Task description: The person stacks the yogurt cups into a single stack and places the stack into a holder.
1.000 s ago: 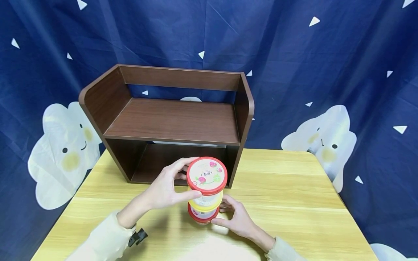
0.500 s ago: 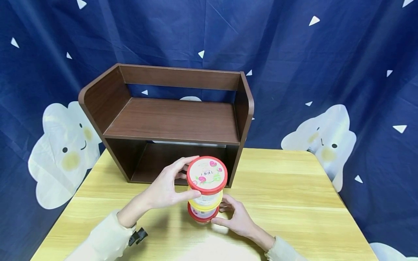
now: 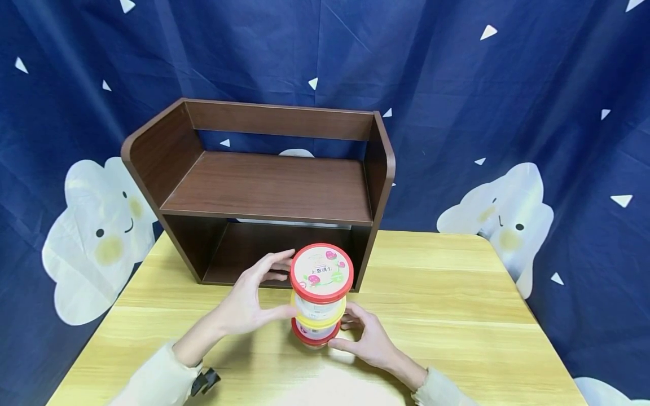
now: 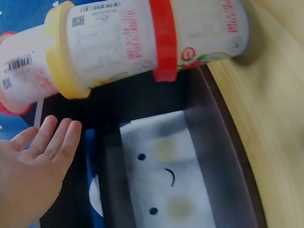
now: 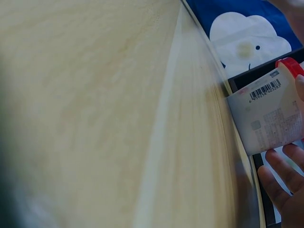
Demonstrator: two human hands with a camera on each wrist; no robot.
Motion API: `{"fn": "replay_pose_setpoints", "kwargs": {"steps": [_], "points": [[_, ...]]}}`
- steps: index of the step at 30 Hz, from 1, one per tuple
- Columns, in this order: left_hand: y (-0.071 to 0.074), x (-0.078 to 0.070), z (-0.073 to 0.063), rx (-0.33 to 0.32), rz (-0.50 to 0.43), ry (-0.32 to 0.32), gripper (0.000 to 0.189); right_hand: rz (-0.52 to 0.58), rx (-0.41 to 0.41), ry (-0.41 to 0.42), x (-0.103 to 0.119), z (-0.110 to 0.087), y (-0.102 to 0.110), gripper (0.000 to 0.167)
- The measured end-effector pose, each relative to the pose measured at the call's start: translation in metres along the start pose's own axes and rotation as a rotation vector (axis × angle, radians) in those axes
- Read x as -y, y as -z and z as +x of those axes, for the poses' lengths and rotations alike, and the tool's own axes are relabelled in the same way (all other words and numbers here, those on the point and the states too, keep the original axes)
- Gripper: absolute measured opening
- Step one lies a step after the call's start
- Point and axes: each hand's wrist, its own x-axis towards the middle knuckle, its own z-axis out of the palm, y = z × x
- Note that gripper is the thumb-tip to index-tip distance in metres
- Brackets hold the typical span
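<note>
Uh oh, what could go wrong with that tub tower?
The tower might topple: it's three tubs high, and the left hand is open beside it, not gripping. The right hand holds the bottom tub, so a little jerk could perhaps slide it out from under the others.

Bottom tub (image 3: 315, 340): red-lidded, upright, in the right hand (image 3: 369, 341) grip.
Middle tub (image 3: 317, 325): yellow-lidded, upright, standing on the gripped one.
Top tub (image 3: 321, 282): red-lidded with strawberries, upright, just beside left hand (image 3: 245, 301).
</note>
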Motion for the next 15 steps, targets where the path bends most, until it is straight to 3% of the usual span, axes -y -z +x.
{"fn": "replay_pose_setpoints", "kwargs": {"steps": [7, 15], "points": [[0.004, 0.013, -0.021, -0.041, 0.027, 0.047, 0.094, 0.001, -0.002, 0.010, 0.001, 0.000, 0.000, 0.057], [-0.006, 0.029, -0.045, -0.042, 0.021, 0.151, 0.087, 0.011, 0.001, -0.004, 0.002, 0.000, 0.000, 0.058]]}}
